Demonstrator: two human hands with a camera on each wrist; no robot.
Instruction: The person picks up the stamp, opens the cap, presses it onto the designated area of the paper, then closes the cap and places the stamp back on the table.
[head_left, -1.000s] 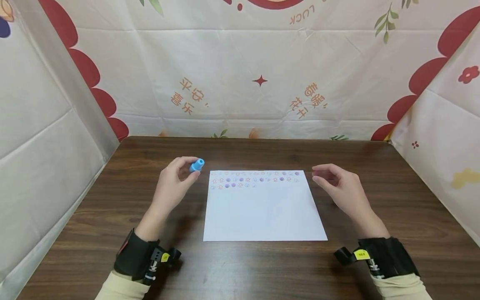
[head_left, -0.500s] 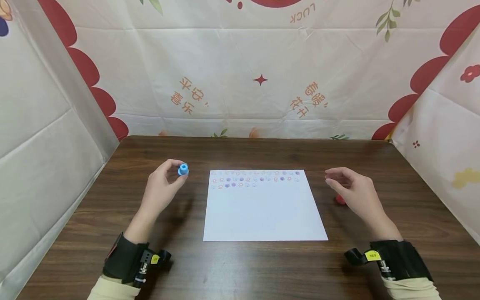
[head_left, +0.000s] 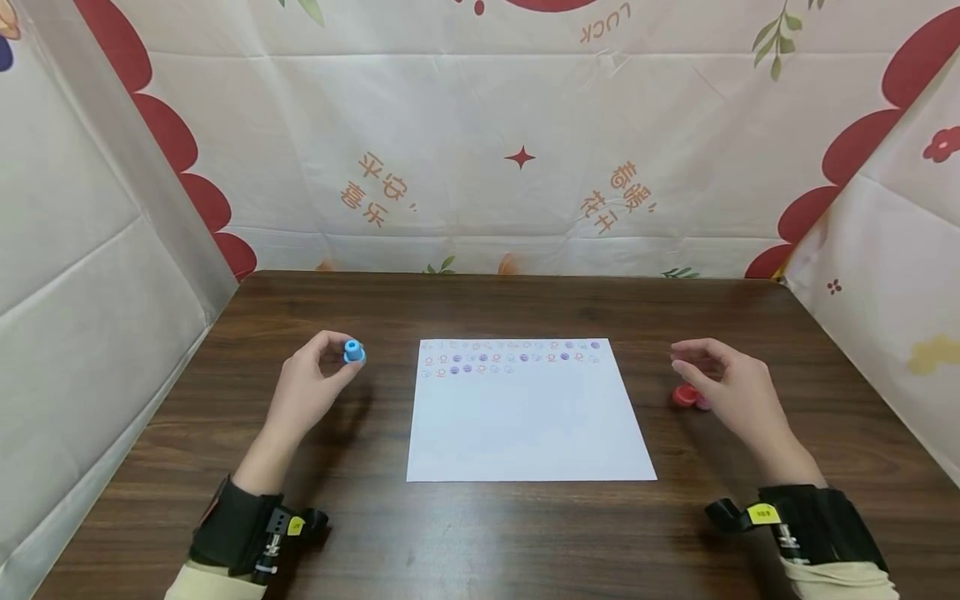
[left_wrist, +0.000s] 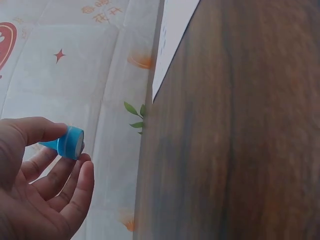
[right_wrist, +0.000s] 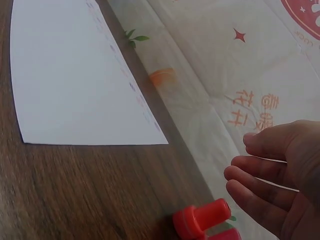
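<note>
1 blue stamp is pinched in my left hand at frame left, likely sparing its face, my right hand relaxed, empty.

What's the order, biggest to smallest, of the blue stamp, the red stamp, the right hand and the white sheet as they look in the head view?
1. White sheet
2. Right hand
3. Blue stamp and red stamp: too alike to rank
</note>
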